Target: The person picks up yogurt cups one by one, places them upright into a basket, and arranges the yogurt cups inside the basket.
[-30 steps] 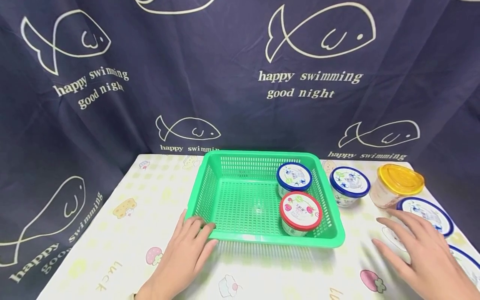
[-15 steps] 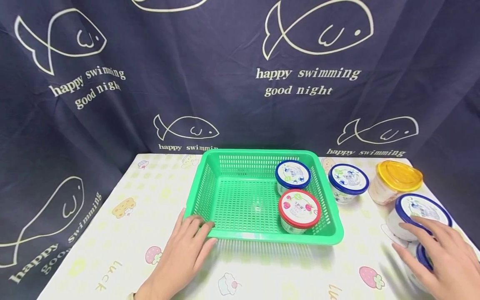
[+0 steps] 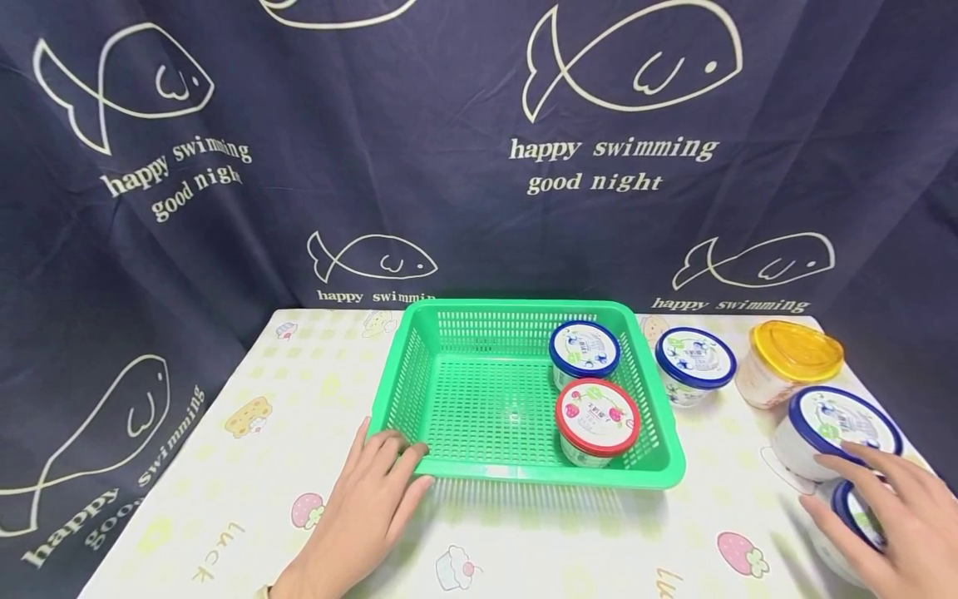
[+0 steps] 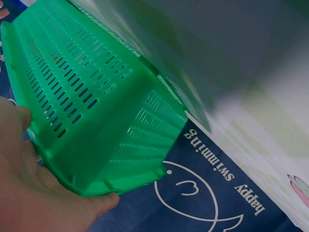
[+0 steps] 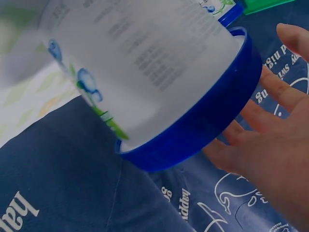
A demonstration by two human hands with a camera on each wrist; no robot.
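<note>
My left hand (image 3: 374, 507) grips the near left corner of the green plastic basket (image 3: 516, 472), fingers bent over its rim. In the left wrist view the thumb lies along the basket's outer side. My right hand (image 3: 901, 520) hovers over a blue-lidded tub (image 3: 827, 541) at the near right, partly covering it. Its fingers are spread, with the thumb apart from them. A big white tub (image 5: 159, 67) with a blue lid fills the right wrist view, the fingers right at its lid. Another blue-lidded tub (image 3: 846, 416) stands just behind.
Inside the basket, on its right side, sit a blue-lidded tub (image 3: 584, 349) and a red-lidded tub (image 3: 597, 418). Right of the basket stand another blue-lidded tub (image 3: 696, 362) and a yellow-lidded container (image 3: 793, 358). A dark fish-print curtain (image 3: 479, 166) hangs behind the patterned tablecloth (image 3: 262, 466).
My right hand has moved right, from beside the tubs to over the near right one. The left hand stays at the basket corner, and the basket's tubs have not moved.
</note>
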